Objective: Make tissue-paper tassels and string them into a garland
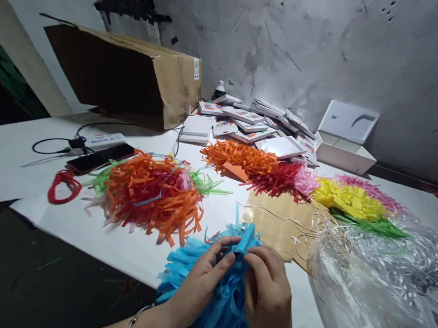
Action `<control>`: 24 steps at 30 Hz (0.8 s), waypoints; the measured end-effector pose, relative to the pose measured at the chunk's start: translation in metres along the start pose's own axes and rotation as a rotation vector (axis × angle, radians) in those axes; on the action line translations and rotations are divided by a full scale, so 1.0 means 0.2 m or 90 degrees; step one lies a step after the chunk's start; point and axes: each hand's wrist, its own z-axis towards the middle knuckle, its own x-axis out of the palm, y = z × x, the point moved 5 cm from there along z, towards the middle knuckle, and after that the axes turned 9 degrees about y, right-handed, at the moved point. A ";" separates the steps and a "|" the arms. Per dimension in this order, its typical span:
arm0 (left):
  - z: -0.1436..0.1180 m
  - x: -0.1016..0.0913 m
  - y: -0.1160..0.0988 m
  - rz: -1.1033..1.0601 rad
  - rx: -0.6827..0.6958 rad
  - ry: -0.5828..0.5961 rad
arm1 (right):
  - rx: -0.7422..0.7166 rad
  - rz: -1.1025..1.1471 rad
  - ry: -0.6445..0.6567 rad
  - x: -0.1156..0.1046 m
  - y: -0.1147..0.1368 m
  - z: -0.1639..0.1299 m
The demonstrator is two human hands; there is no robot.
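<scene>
A bunch of blue tissue-paper fringe hangs over the near edge of the table, its strips spreading below and to the left. My left hand is closed around the flat uncut band at its top, with thumb and fingers on the left side. My right hand pinches the same band from the right. The fingertips of both hands nearly meet there. To the left lies a heap of orange and red tissue fringe with some green strips. Beyond my hands sits a sheet of brown cardboard with thin wires across it.
Orange fringe, red fringe and yellow fringe lie in a row behind. Clear plastic bags cover the right side. A phone, red cord, cardboard box, stacked flat packs and white box stand farther back.
</scene>
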 end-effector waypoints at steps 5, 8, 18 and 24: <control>-0.01 -0.01 0.02 0.001 -0.004 0.003 | 0.008 -0.034 0.011 -0.01 0.02 -0.01; -0.01 -0.03 0.03 0.032 -0.002 -0.013 | 0.068 0.035 0.006 -0.01 -0.01 -0.02; -0.01 -0.04 0.02 0.056 0.002 -0.026 | 0.027 0.043 0.009 -0.03 -0.02 0.00; -0.01 -0.05 0.04 0.072 0.013 -0.008 | -0.028 -0.058 0.024 -0.04 0.04 0.05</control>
